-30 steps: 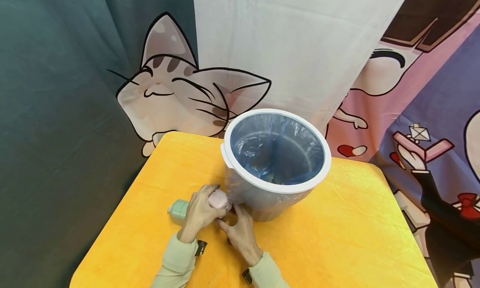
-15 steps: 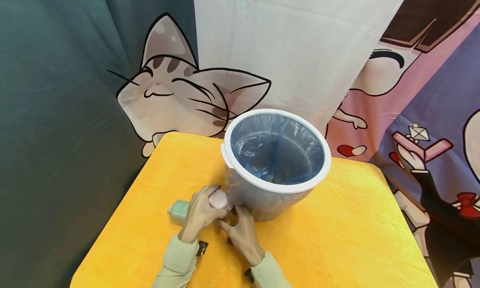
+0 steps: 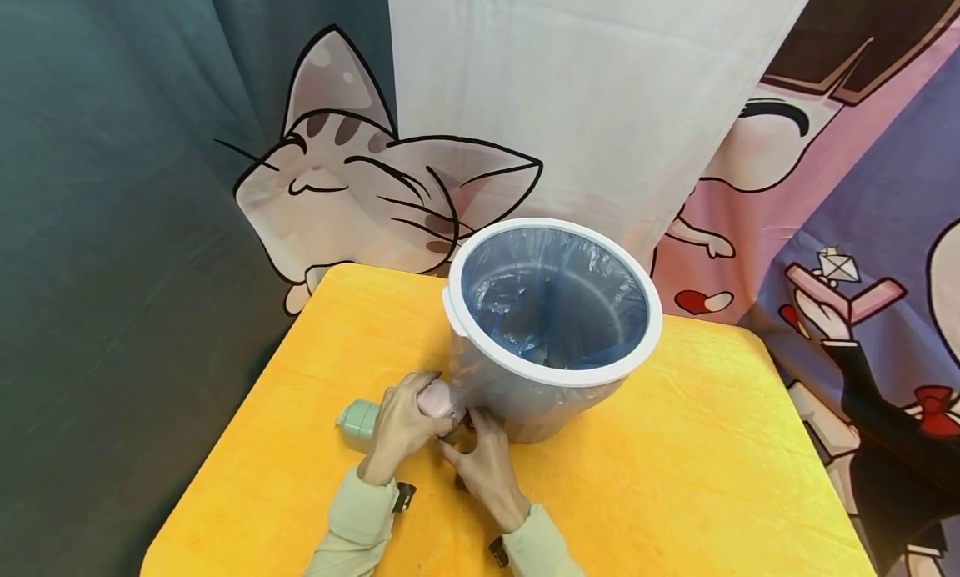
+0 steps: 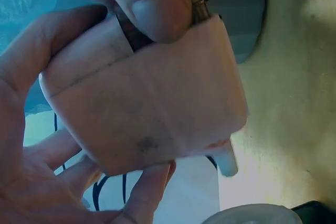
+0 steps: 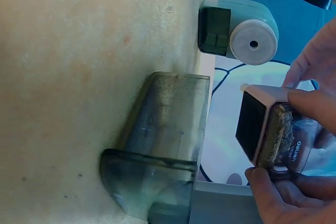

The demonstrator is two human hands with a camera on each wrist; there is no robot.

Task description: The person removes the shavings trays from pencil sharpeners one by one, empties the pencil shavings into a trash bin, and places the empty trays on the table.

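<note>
My left hand (image 3: 401,431) grips a pink pencil sharpener (image 4: 152,103) in front of the bin. Beside it my right hand (image 3: 487,469) has its fingertips at the sharpener's side. In the right wrist view, a clear shavings drawer (image 5: 286,145) with pale shavings inside shows at the pink sharpener, between fingers; how far out it sits I cannot tell. A green pencil sharpener (image 3: 358,423) lies left of my left hand, and in the right wrist view it has a dark opening in its body. A clear tinted container (image 5: 163,124), like a drawer, lies close to the right wrist camera.
A white-rimmed bin (image 3: 510,363) with a blue plastic liner (image 3: 555,298) stands just beyond my hands. Underneath is a yellow tabletop (image 3: 675,477). Printed cartoon curtains (image 3: 600,102) hang behind the table's far edge and down its sides.
The right hand and sleeve have shifted very slightly to the right. Otherwise both hands stay around the pink pencil sharpener in the same spot, and the bin and green sharpener have not moved.
</note>
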